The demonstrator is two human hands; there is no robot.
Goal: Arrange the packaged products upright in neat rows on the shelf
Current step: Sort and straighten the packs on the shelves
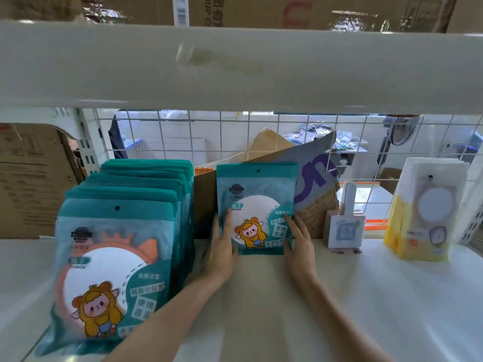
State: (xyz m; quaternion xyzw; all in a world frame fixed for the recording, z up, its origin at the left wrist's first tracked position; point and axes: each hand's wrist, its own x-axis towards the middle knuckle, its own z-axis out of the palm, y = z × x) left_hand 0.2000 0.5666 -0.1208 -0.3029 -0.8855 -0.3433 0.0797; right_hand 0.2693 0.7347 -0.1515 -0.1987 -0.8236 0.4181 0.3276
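At centre we see a teal mirror packet standing upright on the white shelf, its printed face toward us, with a round white mirror window and a cartoon figure in a yellow hood. We hold it from both sides. The left hand lies against the packet's lower left edge, thumb laid over the front face and fingers behind, out of sight. The right hand clasps the lower right edge, fingertips curled onto the front near the bottom corner. The packet's base meets the shelf surface.

To its left, apart from it, stands a dense row of matching teal packets, ranked front to back; the foremost shows an orange-rimmed mirror window and leans slightly.

Directly behind the held packet rests a cardboard box with purple lettering, tilted against the wire grid back panel. To the right we note a small stack of handled mirrors in pale packaging, standing upright, and further right a row of yellow-and-clear packets, each showing a round mirror.

Above runs the white edge of the upper shelf, carrying brown cartons. Another carton stands at the far left.
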